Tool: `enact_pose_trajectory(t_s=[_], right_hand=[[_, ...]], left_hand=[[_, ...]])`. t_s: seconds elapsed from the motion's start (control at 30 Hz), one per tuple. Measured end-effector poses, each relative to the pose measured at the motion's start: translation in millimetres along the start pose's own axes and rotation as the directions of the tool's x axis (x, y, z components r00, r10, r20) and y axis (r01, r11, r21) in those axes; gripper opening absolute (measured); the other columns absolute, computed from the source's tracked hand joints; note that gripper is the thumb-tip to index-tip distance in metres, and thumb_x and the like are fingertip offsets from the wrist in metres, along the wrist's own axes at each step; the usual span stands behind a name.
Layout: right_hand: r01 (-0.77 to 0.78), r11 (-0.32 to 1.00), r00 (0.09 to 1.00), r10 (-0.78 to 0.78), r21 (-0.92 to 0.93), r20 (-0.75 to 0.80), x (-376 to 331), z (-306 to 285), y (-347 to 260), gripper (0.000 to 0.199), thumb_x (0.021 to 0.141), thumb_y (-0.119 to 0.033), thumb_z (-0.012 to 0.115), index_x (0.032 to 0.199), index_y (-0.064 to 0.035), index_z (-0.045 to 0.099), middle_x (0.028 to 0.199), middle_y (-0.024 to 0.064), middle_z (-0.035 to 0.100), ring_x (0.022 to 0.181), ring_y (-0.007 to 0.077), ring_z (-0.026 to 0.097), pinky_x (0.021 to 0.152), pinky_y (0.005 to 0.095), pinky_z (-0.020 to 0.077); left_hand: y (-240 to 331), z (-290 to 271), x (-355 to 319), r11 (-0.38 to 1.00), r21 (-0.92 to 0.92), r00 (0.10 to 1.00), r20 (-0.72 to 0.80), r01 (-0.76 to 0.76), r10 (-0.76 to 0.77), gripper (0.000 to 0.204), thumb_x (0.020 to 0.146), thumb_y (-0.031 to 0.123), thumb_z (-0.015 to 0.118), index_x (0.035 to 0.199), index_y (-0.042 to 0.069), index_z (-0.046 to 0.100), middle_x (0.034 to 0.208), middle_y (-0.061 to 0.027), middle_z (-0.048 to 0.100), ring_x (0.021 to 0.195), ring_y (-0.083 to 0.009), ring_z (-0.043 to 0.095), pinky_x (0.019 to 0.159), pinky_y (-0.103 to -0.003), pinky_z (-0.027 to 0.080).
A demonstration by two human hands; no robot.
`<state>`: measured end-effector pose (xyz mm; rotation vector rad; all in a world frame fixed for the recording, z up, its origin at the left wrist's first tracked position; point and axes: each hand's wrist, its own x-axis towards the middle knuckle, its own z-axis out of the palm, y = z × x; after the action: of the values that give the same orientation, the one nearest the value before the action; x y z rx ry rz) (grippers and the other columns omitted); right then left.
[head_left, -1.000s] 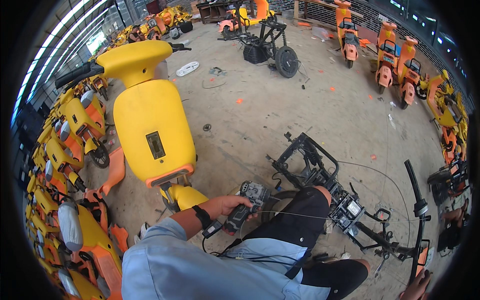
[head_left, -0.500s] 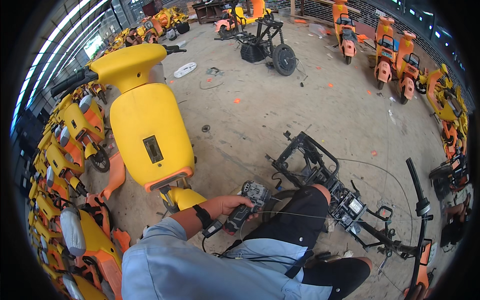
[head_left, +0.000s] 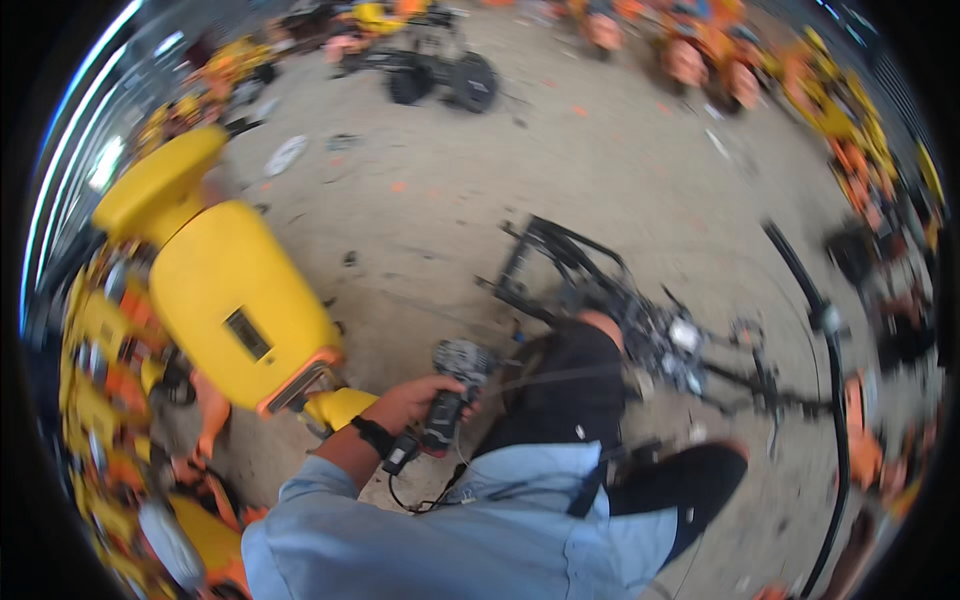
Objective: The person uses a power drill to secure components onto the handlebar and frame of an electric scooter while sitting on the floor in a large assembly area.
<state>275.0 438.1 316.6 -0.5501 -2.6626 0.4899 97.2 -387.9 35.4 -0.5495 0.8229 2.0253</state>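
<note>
My left hand (head_left: 425,398), with a black strap around its wrist, is wrapped round the handle of a grey and black cordless power driver (head_left: 463,362). The driver is beside my bent knee, in front of the blue shirt. To its right a stripped black scooter frame (head_left: 560,262) lies on the floor, its middle partly behind my knee. The black handlebar (head_left: 828,320) stands up at the frame's far right end. By its lower part is a blurred brownish shape, perhaps my right hand (head_left: 856,552); its fingers cannot be made out.
A yellow scooter (head_left: 240,300) stands close on my left, with rows of yellow and orange scooters (head_left: 100,410) behind it. Another bare frame with a wheel (head_left: 472,82) stands farther off. Scraps and a white oval piece (head_left: 287,155) lie on the concrete floor (head_left: 430,230).
The view has swung and blurred, so the yellow scooter and the frame appear farther left. My left hand still holds the power driver.
</note>
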Motion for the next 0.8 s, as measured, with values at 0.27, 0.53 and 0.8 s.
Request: enact_pose_trajectory(t_s=[0.27,0.53,0.8], right_hand=[[-0.334,0.941,0.919,0.338,0.054,-0.205,-103.7,-79.8,126.9,0.038,0.103,0.002,0.043,0.140,0.0016,0.053,0.123,0.0083,0.064,0.106,0.0160,0.062,0.090,0.0275,0.0490],[-0.705,0.469,0.709,0.457,-0.532,-0.537,-271.1,-151.7,120.9,0.023,0.099,-0.011,0.056,0.117,-0.0043,0.068,0.120,0.0154,0.065,0.119,0.0354,0.057,0.094,0.0412,0.0495],[-0.481,0.167,0.877,0.105,-0.860,-0.470,-296.7,-174.3,101.6,0.022,0.095,-0.006,0.055,0.116,-0.0089,0.063,0.113,0.0092,0.064,0.117,0.0291,0.057,0.092,0.0398,0.0499]], left_hand=[[21.1,-4.0,-16.3,0.926,-0.119,0.921,0.117,-0.357,0.371,0.058,0.084,0.034,0.067,0.133,0.007,0.054,0.095,-0.0079,0.058,0.077,-0.0207,0.057,0.075,-0.044,0.049],[91.3,72.8,1.7,0.808,-0.429,0.755,0.342,-0.404,0.559,0.046,0.097,0.027,0.058,0.137,0.006,0.051,0.100,-0.0027,0.055,0.087,-0.0143,0.056,0.086,-0.037,0.050],[182.6,183.9,-3.6,0.666,-0.650,0.398,0.537,-0.365,0.743,0.041,0.097,0.014,0.059,0.133,-0.002,0.046,0.113,-0.0102,0.048,0.106,-0.0193,0.051,0.095,-0.037,0.048]])
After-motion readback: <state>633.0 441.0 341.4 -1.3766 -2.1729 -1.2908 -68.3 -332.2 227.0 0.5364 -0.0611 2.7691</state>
